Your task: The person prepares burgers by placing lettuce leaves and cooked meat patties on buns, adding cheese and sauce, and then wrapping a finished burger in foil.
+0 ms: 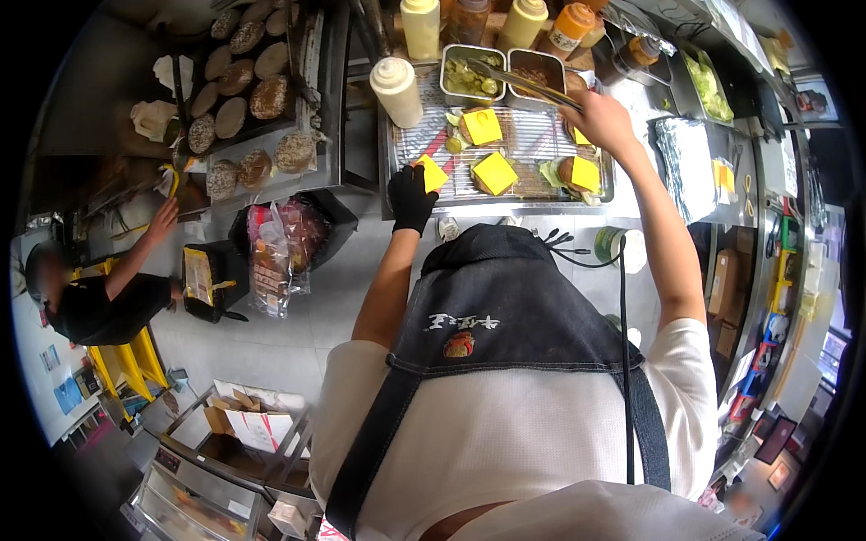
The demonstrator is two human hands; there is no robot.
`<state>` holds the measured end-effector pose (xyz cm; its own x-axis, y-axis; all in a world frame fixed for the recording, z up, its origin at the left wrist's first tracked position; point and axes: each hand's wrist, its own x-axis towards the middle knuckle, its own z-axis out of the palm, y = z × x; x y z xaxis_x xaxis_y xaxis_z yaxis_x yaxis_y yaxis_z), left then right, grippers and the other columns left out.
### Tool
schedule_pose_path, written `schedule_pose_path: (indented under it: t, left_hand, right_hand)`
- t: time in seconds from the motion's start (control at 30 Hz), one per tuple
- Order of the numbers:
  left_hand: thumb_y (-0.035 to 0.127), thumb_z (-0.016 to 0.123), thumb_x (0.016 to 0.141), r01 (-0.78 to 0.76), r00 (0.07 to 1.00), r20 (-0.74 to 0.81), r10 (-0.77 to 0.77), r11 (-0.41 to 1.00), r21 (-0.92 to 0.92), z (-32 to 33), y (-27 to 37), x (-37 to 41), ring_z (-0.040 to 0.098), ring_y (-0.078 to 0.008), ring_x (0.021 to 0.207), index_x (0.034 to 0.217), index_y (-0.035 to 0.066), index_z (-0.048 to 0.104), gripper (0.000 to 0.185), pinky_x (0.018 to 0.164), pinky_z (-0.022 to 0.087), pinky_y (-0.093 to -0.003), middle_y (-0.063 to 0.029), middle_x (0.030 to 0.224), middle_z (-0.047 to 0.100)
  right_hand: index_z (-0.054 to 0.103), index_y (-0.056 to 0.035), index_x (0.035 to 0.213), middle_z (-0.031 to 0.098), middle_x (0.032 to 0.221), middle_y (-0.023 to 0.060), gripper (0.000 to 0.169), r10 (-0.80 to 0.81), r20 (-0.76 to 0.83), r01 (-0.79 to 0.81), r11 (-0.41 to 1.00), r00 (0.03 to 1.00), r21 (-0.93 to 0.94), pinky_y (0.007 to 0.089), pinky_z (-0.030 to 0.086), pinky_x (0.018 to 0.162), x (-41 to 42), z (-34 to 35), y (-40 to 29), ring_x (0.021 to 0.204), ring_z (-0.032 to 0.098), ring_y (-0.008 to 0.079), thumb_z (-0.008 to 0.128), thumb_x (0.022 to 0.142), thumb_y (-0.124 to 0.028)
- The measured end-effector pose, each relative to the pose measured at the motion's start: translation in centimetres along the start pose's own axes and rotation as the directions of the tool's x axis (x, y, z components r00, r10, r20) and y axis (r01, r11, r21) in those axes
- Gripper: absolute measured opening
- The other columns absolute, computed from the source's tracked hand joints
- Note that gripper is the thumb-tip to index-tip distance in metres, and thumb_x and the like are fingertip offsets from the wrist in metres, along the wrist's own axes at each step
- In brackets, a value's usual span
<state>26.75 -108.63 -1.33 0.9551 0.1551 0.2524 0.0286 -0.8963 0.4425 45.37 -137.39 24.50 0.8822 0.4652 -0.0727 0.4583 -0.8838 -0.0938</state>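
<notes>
My right hand (599,118) holds metal tongs (541,90), whose tips reach into a metal pan of sliced pickles (467,78). In a black glove, my left hand (411,196) touches the near-left burger, which has a yellow cheese slice (431,174) on it; its grip there is partly hidden. Several other open burgers lie on the wire rack (528,138). Among them are one with pickle on its cheese (482,127), one at the front middle (494,174) and one at the right (583,174) with lettuce sticking out. My right forearm partly covers another.
Behind the rack stand squeeze bottles (421,30) and a second metal pan (536,74); a white bottle (396,92) stands at its left corner. Foil sheets (685,169) lie to the right. Several buns (237,78) sit at the left, where a co-worker (111,297) reaches toward the counter.
</notes>
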Motion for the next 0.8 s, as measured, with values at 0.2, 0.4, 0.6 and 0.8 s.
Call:
schedule_pose_path:
  t: [0.2,0.4,0.6,0.8]
  left_hand:
    - [0.026,0.078,0.062,0.019,0.999,0.032,-0.018,0.999,-0.026,-0.2,0.1,0.0,0.052,-0.033,0.1,0.117,0.006,0.055,0.062,0.087,0.042,-0.0447,-0.0117,0.114,0.055]
    - [0.028,0.079,0.061,0.026,0.996,0.089,-0.026,1.0,-0.008,-0.5,0.3,0.5,0.053,-0.0333,0.101,0.116,0.006,0.055,0.064,0.085,0.044,-0.0455,-0.0133,0.117,0.055]
    - [0.029,0.08,0.057,-0.005,0.998,0.069,0.002,0.999,0.05,-1.3,1.2,1.6,0.054,-0.0346,0.093,0.111,0.006,0.054,0.065,0.08,0.044,-0.0462,-0.0149,0.101,0.054]
    - [0.029,0.079,0.059,-0.065,0.994,0.09,0.062,0.997,0.03,-0.9,1.2,2.0,0.056,-0.0353,0.087,0.112,0.005,0.054,0.064,0.075,0.046,-0.0459,-0.0156,0.098,0.055]
  right_hand:
    - [0.069,-0.0013,0.092,0.056,0.059,0.0101,0.034,0.02,0.315,-0.204,0.801,0.949,0.563,0.0354,0.043,0.055,-9.6,2.6,5.2,0.054,0.053,0.0212,0.063,0.088,-0.035]
    - [0.07,-0.0043,0.1,0.066,0.074,0.0187,0.042,0.224,0.401,-0.364,0.877,0.888,0.315,0.0393,0.05,0.069,-12.0,5.3,4.2,0.072,0.065,0.0331,0.065,0.085,-0.044]
    - [0.068,-0.0099,0.098,0.068,0.079,0.0162,0.036,0.149,0.022,-0.15,0.987,0.989,0.058,0.045,0.053,0.066,-4.5,2.1,1.2,0.076,0.067,0.0348,0.061,0.087,-0.044]
    - [0.068,-0.005,0.094,0.07,0.087,0.0165,0.034,-0.066,0.099,0.083,0.981,0.993,-0.178,0.0426,0.056,0.07,4.4,5.0,-2.9,0.081,0.069,0.0329,0.062,0.086,-0.037]
